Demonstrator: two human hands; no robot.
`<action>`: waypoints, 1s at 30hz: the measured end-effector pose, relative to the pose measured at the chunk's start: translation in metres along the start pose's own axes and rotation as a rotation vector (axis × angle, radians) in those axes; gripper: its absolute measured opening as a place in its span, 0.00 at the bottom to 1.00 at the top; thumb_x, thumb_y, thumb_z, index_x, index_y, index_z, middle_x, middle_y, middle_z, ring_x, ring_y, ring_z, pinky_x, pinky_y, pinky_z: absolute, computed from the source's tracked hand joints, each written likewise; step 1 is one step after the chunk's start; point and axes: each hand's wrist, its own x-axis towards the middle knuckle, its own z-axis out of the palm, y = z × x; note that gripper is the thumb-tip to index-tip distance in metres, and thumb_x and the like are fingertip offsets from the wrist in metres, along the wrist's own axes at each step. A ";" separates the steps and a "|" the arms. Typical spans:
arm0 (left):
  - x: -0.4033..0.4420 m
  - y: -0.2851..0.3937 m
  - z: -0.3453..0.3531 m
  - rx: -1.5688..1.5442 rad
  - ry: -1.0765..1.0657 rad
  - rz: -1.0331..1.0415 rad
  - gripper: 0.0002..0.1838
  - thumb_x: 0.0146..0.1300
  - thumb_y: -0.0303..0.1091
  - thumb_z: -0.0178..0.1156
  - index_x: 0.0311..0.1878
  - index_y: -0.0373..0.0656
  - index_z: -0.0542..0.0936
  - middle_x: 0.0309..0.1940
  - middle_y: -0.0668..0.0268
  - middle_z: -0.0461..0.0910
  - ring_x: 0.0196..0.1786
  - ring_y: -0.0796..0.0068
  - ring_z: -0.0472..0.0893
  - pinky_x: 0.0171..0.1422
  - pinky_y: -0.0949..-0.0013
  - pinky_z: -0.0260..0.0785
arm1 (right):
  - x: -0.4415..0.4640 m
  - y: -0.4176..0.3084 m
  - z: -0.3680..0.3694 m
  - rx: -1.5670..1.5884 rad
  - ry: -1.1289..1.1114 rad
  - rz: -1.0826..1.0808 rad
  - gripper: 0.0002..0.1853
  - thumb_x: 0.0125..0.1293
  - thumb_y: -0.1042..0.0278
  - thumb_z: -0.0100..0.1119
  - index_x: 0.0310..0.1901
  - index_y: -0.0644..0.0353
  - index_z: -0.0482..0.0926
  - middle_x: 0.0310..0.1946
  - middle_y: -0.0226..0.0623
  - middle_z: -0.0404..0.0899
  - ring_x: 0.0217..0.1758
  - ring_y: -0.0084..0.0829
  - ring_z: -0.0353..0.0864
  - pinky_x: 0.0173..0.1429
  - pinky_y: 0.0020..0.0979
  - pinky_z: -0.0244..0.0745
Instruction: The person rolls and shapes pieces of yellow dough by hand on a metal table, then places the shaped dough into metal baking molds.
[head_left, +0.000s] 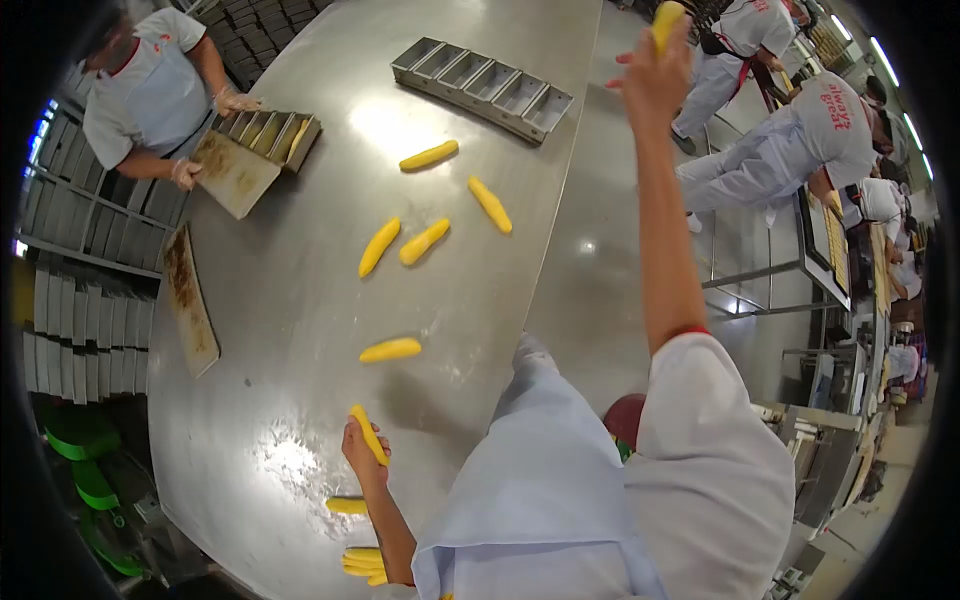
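My left hand [358, 452] is closed around a yellow dough roll [369, 436], just above the steel table [300, 390]. Stretched far out past the table's edge, my right hand [655, 85] grips another yellow dough roll [668, 25], whose end sticks out above the fingers. A single roll [390, 349] lies a little beyond my left hand. Farther along, several more rolls [425, 242] are scattered on the metal. Close to my left forearm rest one roll [346, 506] and a small pile of rolls [362, 562].
A strapped row of loaf pans [482, 88] stands at the table's far end. Across the table, a gloved co-worker [150, 100] holds a filled pan set [265, 138] and a flat lid [235, 172]. Another stained lid [190, 300] lies along the edge. Other people work at right.
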 end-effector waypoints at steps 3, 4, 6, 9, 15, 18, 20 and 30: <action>-0.005 0.018 0.076 -0.020 -0.007 -0.001 0.19 0.77 0.54 0.51 0.47 0.47 0.74 0.28 0.66 0.74 0.15 0.76 0.73 0.13 0.72 0.62 | 0.004 0.160 0.082 -0.407 -0.136 0.083 0.41 0.74 0.57 0.54 0.77 0.70 0.46 0.63 0.61 0.63 0.42 0.42 0.81 0.42 0.40 0.81; -0.005 0.026 0.107 -0.043 -0.018 0.003 0.19 0.78 0.53 0.50 0.48 0.45 0.75 0.29 0.66 0.76 0.16 0.77 0.73 0.15 0.73 0.63 | -0.029 0.210 0.104 -0.538 -0.273 0.204 0.43 0.74 0.55 0.55 0.76 0.74 0.45 0.65 0.64 0.61 0.53 0.48 0.78 0.53 0.44 0.77; 0.001 0.039 0.164 0.002 -0.097 0.073 0.21 0.79 0.53 0.48 0.49 0.42 0.76 0.32 0.65 0.77 0.22 0.76 0.76 0.21 0.72 0.69 | -0.128 0.248 0.116 -0.568 -0.506 0.198 0.44 0.73 0.51 0.56 0.74 0.78 0.49 0.69 0.70 0.57 0.70 0.58 0.66 0.72 0.49 0.64; 0.006 0.061 0.272 -0.028 -0.161 0.197 0.26 0.81 0.51 0.44 0.58 0.35 0.76 0.41 0.59 0.82 0.44 0.69 0.83 0.50 0.67 0.78 | -0.277 0.148 0.070 -0.192 -0.995 0.181 0.38 0.73 0.50 0.58 0.76 0.63 0.57 0.63 0.60 0.70 0.66 0.48 0.73 0.72 0.48 0.66; 0.008 0.129 0.346 0.329 -0.575 0.692 0.28 0.81 0.45 0.44 0.70 0.31 0.69 0.65 0.51 0.76 0.69 0.58 0.74 0.74 0.58 0.61 | -0.086 0.078 0.079 0.469 -0.545 0.917 0.36 0.78 0.63 0.52 0.81 0.50 0.48 0.32 0.30 0.75 0.22 0.19 0.73 0.23 0.23 0.72; 0.057 0.117 0.344 1.006 -0.272 0.783 0.30 0.71 0.39 0.60 0.72 0.39 0.69 0.70 0.50 0.69 0.74 0.51 0.67 0.77 0.53 0.57 | 0.056 0.103 0.092 0.453 -0.316 0.340 0.35 0.77 0.63 0.53 0.80 0.56 0.49 0.33 0.34 0.73 0.27 0.23 0.72 0.26 0.26 0.70; 0.086 0.090 0.337 1.292 -0.164 0.869 0.33 0.66 0.40 0.65 0.73 0.43 0.69 0.67 0.51 0.70 0.72 0.49 0.66 0.76 0.51 0.57 | 0.109 0.129 0.116 0.176 -0.116 0.040 0.36 0.76 0.59 0.54 0.78 0.62 0.51 0.44 0.47 0.72 0.40 0.36 0.75 0.39 0.36 0.73; 0.152 0.064 0.322 1.346 -0.090 0.980 0.18 0.70 0.44 0.61 0.53 0.41 0.75 0.40 0.57 0.76 0.46 0.56 0.77 0.51 0.53 0.68 | -0.224 0.177 0.066 -0.286 -1.144 0.200 0.38 0.67 0.54 0.64 0.74 0.59 0.63 0.61 0.52 0.70 0.61 0.54 0.70 0.67 0.52 0.63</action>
